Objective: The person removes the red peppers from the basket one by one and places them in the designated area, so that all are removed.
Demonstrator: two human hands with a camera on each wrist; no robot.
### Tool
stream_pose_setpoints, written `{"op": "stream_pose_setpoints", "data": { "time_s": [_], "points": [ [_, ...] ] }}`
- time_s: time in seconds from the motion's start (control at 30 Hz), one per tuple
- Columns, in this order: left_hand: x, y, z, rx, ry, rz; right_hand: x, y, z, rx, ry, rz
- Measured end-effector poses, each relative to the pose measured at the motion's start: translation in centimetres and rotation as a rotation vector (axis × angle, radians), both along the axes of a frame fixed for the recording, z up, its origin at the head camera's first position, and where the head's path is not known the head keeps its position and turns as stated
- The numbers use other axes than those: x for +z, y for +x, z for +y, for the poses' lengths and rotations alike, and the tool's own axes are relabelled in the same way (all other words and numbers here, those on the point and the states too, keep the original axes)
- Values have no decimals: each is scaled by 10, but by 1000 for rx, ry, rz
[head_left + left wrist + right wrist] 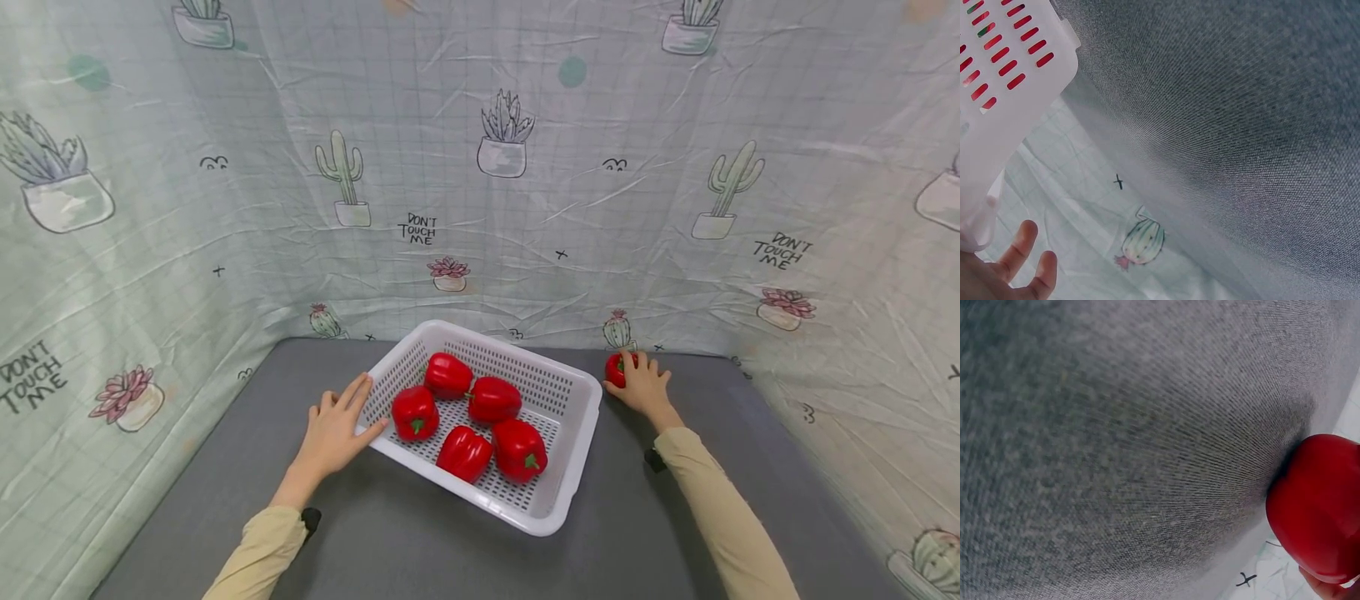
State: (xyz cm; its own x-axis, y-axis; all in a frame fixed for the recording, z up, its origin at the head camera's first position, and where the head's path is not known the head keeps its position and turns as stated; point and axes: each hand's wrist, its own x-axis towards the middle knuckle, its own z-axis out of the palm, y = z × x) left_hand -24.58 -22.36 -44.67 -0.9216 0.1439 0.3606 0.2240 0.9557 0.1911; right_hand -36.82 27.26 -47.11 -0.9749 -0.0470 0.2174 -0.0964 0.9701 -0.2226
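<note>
A white plastic basket (576, 467) with slotted walls stands at an angle on the grey surface. Inside it lie several red bell peppers (495, 400) with green stems. At the basket's left corner rests my left hand (333, 429), fingers spread along the rim and thumb reaching across the near edge. The left wrist view shows two of its fingers (1024, 242) extending past the basket's corner. To the right of the basket, near the back edge, my right hand (643, 385) grips another red bell pepper (1319, 500) from above, fingers and thumb around it.
A grey cloth-like surface (420, 533) lies under everything. Pale sheeting (525, 250) printed with cacti and lettering rises behind it and on both sides. The right-hand pepper sits close to the back sheet. A dark wrist band (311, 521) shows at the left sleeve.
</note>
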Motion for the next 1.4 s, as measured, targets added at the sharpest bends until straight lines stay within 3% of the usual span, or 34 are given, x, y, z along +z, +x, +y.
{"op": "stream_pose_setpoints", "data": {
  "time_s": [0.7,1.4],
  "points": [
    [3,-1,-1,-8,6,3,2,4,3,8,-49,-3],
    [2,0,-1,-16,5,-11,13,29,2,62,-20,81]
  ]
}}
